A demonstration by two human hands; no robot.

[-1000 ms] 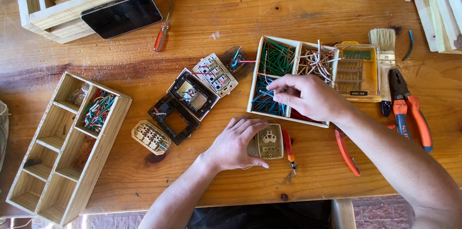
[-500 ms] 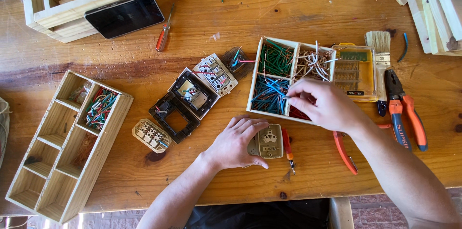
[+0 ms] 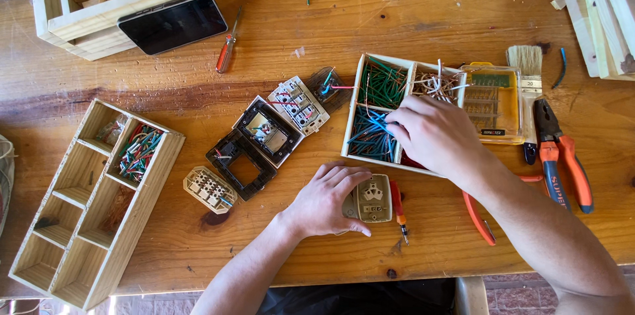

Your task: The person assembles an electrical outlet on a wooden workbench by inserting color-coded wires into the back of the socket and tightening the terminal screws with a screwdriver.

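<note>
Left hand [image 3: 327,199] lies flat, fingers spread, pinning the beige socket plate [image 3: 370,199] to the table [image 3: 430,10] at lower centre. Right hand [image 3: 440,135] reaches into the wire tray [image 3: 360,90] right of centre, fingertips pinched narrow over the blue wires [image 3: 367,136]; can't tell if a wire is actually gripped. Best to pull one strand slowly, since the bundle is tangled with the green wires [image 3: 383,83] above. Small red screwdriver [image 3: 399,202] sits just beside the socket. Red-handled pliers [image 3: 559,156] and brush [image 3: 528,70] crowd the right. Dismantled switch parts [image 3: 264,136] sit left of the tray, phone [image 3: 173,22] upper left.
</note>
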